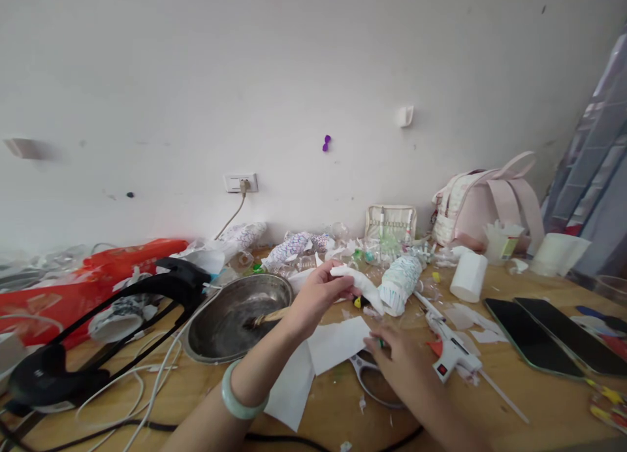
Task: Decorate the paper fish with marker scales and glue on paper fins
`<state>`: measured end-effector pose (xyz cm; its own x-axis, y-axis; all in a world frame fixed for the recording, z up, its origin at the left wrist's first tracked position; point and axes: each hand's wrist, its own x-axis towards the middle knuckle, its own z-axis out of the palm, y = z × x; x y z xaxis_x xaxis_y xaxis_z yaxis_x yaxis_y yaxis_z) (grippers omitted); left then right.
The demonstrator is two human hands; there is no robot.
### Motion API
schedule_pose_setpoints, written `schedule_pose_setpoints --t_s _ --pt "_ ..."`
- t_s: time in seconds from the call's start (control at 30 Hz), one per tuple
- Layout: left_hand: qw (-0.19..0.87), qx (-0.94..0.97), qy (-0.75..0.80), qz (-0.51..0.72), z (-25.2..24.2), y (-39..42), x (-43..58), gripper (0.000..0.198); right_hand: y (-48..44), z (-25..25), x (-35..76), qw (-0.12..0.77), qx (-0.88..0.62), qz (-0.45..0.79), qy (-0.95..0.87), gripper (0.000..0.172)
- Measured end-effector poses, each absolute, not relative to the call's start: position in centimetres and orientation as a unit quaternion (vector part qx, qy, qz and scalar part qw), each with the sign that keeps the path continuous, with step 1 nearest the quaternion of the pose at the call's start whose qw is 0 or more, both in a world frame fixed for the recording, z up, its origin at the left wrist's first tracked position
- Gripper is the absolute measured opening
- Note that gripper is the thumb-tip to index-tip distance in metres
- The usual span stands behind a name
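My left hand [318, 298], with a pale green bangle [238, 396] on its wrist, pinches a curved white piece [365, 285] that looks like rolled paper or tissue. My right hand [404, 360] is lower and to the right, smeared by motion. Its fingers are over grey-handled scissors [365, 375], and a small green spot shows at the fingertips; whether it grips anything is unclear. Below my hands are white paper sheets [337, 345]. Beyond the white piece is a bottle-shaped form wrapped in blue-patterned paper [400, 282]. A white glue gun [453, 351] lies right of my right hand.
At left sit a metal bowl [220, 328] with a brush inside, a black headband-like frame [44, 373], cables and red plastic bags [132, 253]. A white paper cylinder [469, 277], two phones [529, 338] and a pink backpack [484, 210] stand or lie at right.
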<state>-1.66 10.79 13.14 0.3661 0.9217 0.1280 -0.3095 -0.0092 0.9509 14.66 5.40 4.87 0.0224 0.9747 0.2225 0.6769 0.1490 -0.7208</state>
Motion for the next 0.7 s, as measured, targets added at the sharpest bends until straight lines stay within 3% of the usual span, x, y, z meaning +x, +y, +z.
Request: schedule_pose_setpoints --t_s 0.1,0.17,0.33,0.5,0.6,0.7 --pt "0.686 0.488 0.292 0.454 13.4 9.8 -1.2 0.033 5.1 6.8 15.9 0.449 -0.602 0.224 -0.621 0.060" --pt "0.708 0.476 0.288 0.434 13.4 9.3 -0.9 0.037 4.8 7.9 16.3 0.502 -0.568 0.273 -0.593 0.067" --pt "0.710 0.502 0.282 0.406 13.1 9.1 -0.7 0.036 4.0 8.7 16.3 0.584 -0.500 0.374 -0.519 0.050" --pt "0.645 0.600 0.283 0.380 13.1 9.5 -1.2 0.035 3.9 8.8 16.6 0.606 -0.491 0.425 -0.460 0.052" --pt "0.557 0.676 0.283 0.391 13.4 9.4 -1.6 0.028 3.5 9.6 16.8 0.600 -0.438 0.549 -0.383 0.050" --pt "0.397 0.790 0.260 0.388 13.7 9.0 -2.1 0.021 2.9 10.1 17.1 0.559 -0.372 0.678 -0.299 0.048"
